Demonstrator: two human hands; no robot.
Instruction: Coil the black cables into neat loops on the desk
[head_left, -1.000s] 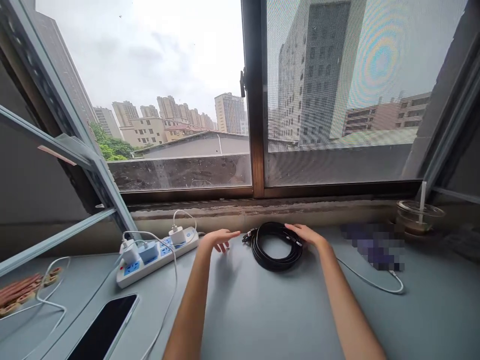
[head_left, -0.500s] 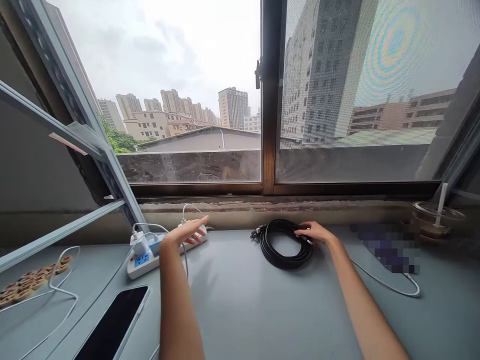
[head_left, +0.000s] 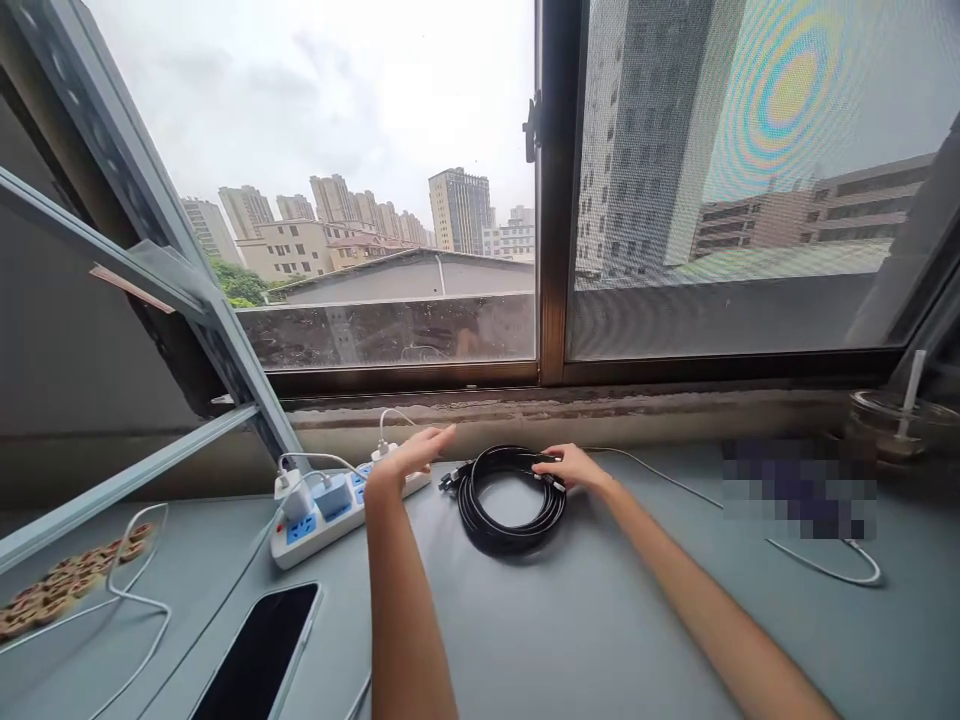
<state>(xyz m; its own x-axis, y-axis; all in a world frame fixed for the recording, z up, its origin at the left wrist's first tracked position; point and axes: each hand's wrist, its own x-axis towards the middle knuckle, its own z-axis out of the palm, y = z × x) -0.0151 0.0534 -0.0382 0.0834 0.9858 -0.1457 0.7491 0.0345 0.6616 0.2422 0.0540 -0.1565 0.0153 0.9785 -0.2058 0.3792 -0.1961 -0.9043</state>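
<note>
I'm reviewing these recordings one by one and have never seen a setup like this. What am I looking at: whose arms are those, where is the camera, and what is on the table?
There is no robot here: the arms belong to a person working bare-handed. Every picture comes from one camera worn on that person's head, looking forward and down, so the left hand appears on the left.

On the grey-blue table, before a window, lie a coil of black cable, a power strip with plugs in it, a phone and a lidded cup with a straw. A pixelated patch hides something at the right.

The right hand touches the coil's right side; how firmly is unclear. The left is open and seems empty, in front of the strip.
</note>
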